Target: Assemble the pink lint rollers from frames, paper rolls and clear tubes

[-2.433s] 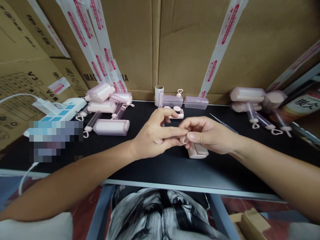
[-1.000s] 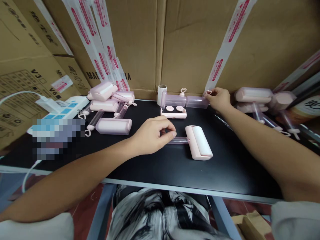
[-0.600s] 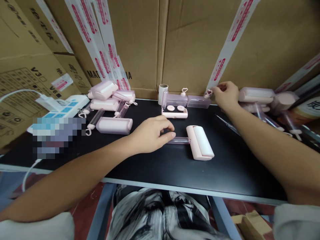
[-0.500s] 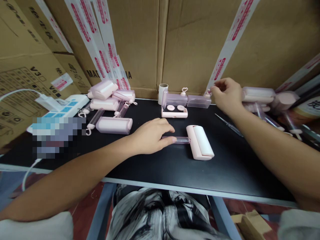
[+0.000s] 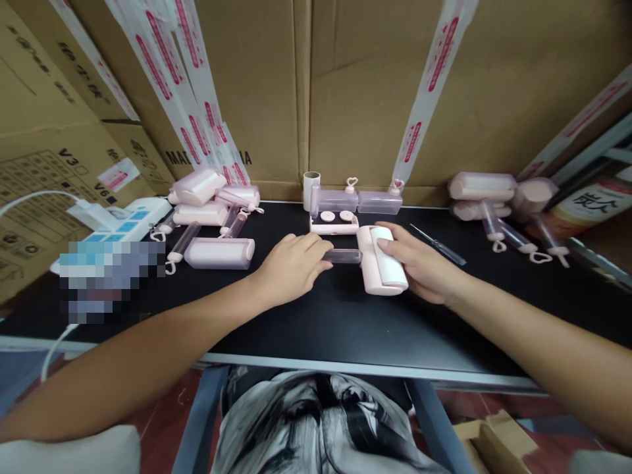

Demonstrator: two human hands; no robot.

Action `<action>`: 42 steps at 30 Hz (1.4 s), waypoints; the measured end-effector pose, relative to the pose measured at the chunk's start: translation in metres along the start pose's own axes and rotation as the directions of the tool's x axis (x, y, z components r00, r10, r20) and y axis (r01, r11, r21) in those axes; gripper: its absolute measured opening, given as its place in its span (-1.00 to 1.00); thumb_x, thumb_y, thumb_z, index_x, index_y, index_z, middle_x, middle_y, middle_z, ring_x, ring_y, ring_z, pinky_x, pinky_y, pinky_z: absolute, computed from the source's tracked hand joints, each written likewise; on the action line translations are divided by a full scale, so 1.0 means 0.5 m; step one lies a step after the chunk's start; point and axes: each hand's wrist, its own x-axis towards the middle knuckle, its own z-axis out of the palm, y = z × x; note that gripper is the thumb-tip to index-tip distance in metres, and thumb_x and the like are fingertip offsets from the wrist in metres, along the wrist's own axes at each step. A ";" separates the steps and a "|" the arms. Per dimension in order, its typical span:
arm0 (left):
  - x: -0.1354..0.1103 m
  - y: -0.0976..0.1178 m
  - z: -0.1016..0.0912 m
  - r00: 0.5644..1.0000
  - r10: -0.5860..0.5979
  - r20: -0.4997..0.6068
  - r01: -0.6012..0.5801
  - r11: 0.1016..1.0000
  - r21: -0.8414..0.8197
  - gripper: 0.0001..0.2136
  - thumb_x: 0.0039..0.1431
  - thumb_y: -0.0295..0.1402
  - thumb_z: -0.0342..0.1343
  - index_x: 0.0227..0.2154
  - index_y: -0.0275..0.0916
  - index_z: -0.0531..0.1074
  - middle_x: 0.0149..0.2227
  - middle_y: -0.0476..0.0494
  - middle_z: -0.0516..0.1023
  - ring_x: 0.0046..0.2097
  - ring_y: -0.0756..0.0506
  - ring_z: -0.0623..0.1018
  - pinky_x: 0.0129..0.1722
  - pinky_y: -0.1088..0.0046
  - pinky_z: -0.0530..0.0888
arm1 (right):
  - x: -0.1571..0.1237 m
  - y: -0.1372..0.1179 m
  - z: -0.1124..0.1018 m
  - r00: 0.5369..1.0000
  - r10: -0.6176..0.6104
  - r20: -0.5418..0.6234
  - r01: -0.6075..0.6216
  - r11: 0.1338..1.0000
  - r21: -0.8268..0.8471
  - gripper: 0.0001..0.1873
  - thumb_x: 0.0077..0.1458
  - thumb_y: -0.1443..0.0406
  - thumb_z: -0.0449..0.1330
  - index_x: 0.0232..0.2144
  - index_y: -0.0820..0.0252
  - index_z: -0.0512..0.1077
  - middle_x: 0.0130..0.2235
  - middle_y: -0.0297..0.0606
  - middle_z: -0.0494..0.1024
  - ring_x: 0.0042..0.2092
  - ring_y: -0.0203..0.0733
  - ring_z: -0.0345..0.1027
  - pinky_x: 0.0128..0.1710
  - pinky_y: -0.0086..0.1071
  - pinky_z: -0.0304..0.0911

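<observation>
A pink lint roller (image 5: 390, 257) with a white paper roll and a clear handle is held between my two hands, over the middle of the black table (image 5: 316, 329). My left hand (image 5: 299, 266) pinches the end of its handle. Around the right side of the roller head curls my right hand (image 5: 419, 263), thumb on the white roll. Just behind stands a pink roller frame (image 5: 334, 229) with two round pink discs (image 5: 327, 215) on it. Two clear lilac covers (image 5: 379, 202) with heart-shaped loops lie beyond, beside a white paper tube (image 5: 311, 191).
Several lint rollers and handles (image 5: 220, 253) are piled at the left, near a white power strip (image 5: 143, 217). More rollers (image 5: 481, 187) lie at the right, by a bottle (image 5: 595, 204). A screwdriver (image 5: 439, 245) rests right of centre. Cardboard boxes (image 5: 365, 99) wall off the back.
My right hand has come from the clear covers at the back to the roller head and taken hold of it. The lint roller has shifted slightly back and left in view.
</observation>
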 end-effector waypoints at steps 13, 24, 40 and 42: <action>0.007 0.079 -0.033 0.988 0.101 0.121 -0.110 0.992 0.070 -0.65 0.54 -0.23 -0.22 -0.03 -0.32 0.42 -0.12 -0.27 0.57 -0.12 -0.23 0.57 -0.20 0.21 0.46 | -0.039 0.007 0.077 0.979 -0.192 0.066 0.179 0.970 0.164 -0.36 -0.14 0.27 0.48 -0.01 -0.02 0.34 -0.25 -0.40 0.48 -0.29 -0.15 0.41 -0.34 -0.25 0.45; 0.003 0.067 -0.027 0.985 0.141 0.096 -0.149 0.985 0.087 -0.73 0.53 -0.29 -0.17 -0.03 -0.29 0.39 -0.16 -0.25 0.55 -0.14 -0.23 0.59 -0.22 0.25 0.49 | -0.036 0.009 0.071 0.975 -0.221 0.034 0.215 0.968 0.127 -0.46 -0.03 0.24 0.43 -0.01 0.01 0.36 -0.24 -0.39 0.53 -0.28 -0.14 0.45 -0.27 -0.22 0.46; 0.015 0.063 -0.063 0.982 0.047 -0.185 -0.142 0.827 -0.544 -0.66 0.29 -0.06 0.18 -0.08 -0.20 0.34 -0.04 -0.20 0.54 -0.11 -0.14 0.56 -0.11 0.30 0.50 | -0.068 -0.005 0.066 0.686 -0.623 0.377 0.726 0.548 -0.416 -0.56 0.06 0.18 0.39 -0.03 0.05 0.38 -0.22 -0.30 0.58 -0.29 -0.13 0.45 -0.29 -0.28 0.36; 0.017 0.064 -0.074 0.979 0.085 -0.186 -0.176 0.815 -0.553 -0.71 0.21 -0.15 0.23 -0.15 -0.19 0.34 -0.10 -0.14 0.53 -0.16 -0.11 0.54 -0.15 0.34 0.47 | -0.067 -0.004 0.069 0.629 -0.651 0.424 0.774 0.478 -0.415 -0.62 0.07 0.18 0.38 -0.11 0.06 0.37 -0.24 -0.28 0.52 -0.29 -0.13 0.41 -0.30 -0.28 0.35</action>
